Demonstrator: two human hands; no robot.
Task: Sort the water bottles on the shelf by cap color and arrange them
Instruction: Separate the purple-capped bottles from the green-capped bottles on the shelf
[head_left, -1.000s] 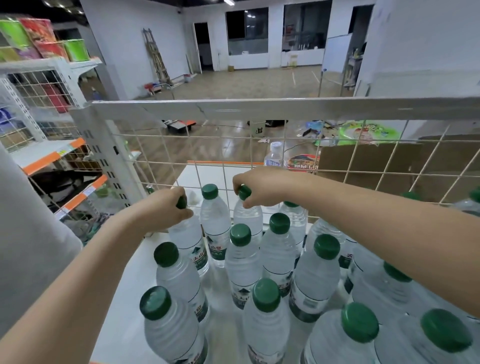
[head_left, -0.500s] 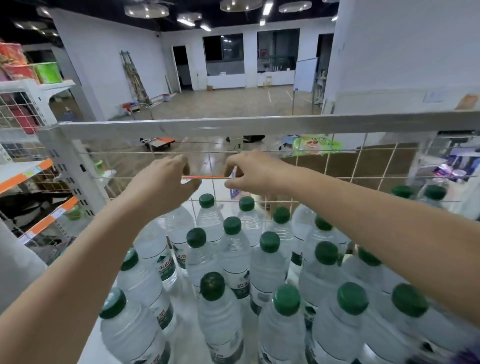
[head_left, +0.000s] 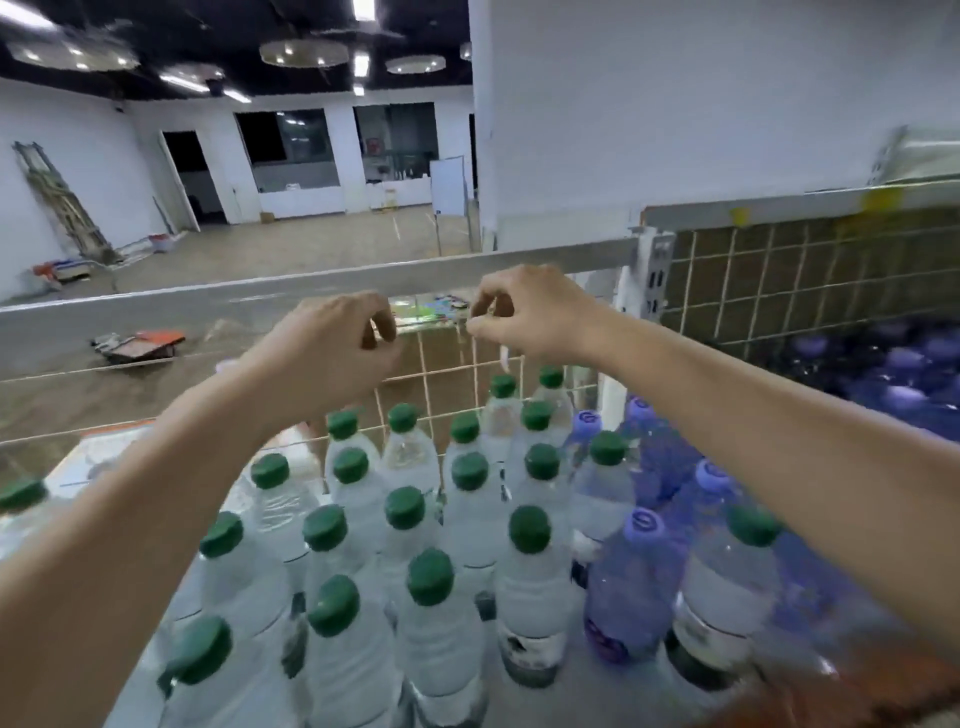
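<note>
Several clear water bottles with green caps (head_left: 405, 508) stand packed on the white shelf (head_left: 130, 452). To their right stand bluish bottles with purple caps (head_left: 643, 526), and one green-capped bottle (head_left: 752, 525) sits among them. My left hand (head_left: 332, 348) hovers above the back rows with fingers curled and nothing in it. My right hand (head_left: 524, 314) is raised near the wire back panel (head_left: 447, 364), fingertips pinched together, holding no bottle. Both forearms hide parts of the shelf.
A grey metal rail (head_left: 260, 291) and wire mesh close the shelf's back. A perforated upright post (head_left: 652, 280) divides it from a neighbouring bay holding more purple-capped bottles (head_left: 904, 358). Beyond lies an open room with a flat cart (head_left: 137, 345) on the floor.
Both hands let go of green-capped bottles and rose toward the rail. The view swung right, bringing the purple-capped bottles and the neighbouring bay into sight.
</note>
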